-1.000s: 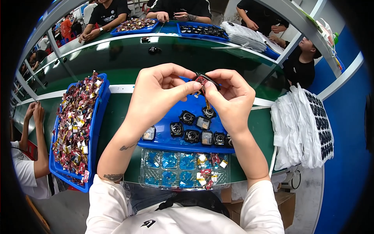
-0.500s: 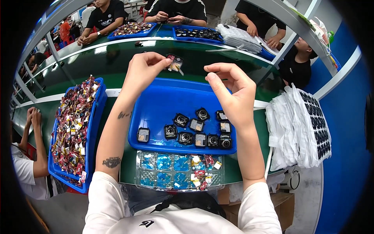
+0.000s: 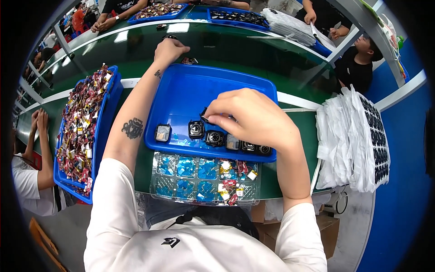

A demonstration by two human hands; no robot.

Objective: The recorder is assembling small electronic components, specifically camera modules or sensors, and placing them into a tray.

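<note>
My left hand (image 3: pixel 171 49) is stretched over the green bench behind the blue tray (image 3: pixel 172 86). Its fingers are mostly hidden, so I cannot tell whether they grip. Just past its knuckles sits a small black part (image 3: pixel 170 37); a red-and-black part (image 3: pixel 189 60) lies by the tray's far rim, below the fingers. Over the tray, my right hand (image 3: pixel 247 115) is closed, thumb and fingers pinching a black watch case (image 3: pixel 205 114) by its edge. More watch cases stand in the tray, one with a round black lens (image 3: pixel 195 129) and one with a grey inside (image 3: pixel 162 133) at left.
A clear compartment tray (image 3: pixel 199 201) with blue film pieces and red parts lies nearest me. Left stands a blue bin (image 3: pixel 115 86) heaped with red boards and batteries. White wrapped stacks (image 3: pixel 337 140) rise at right. Metal frame posts (image 3: pixel 403 97) and co-workers surround the bench.
My left hand has moved away from the red-and-black part, which now rests on the bench. My right hand has come down into the tray and taken hold of a watch case. The view has shifted.
</note>
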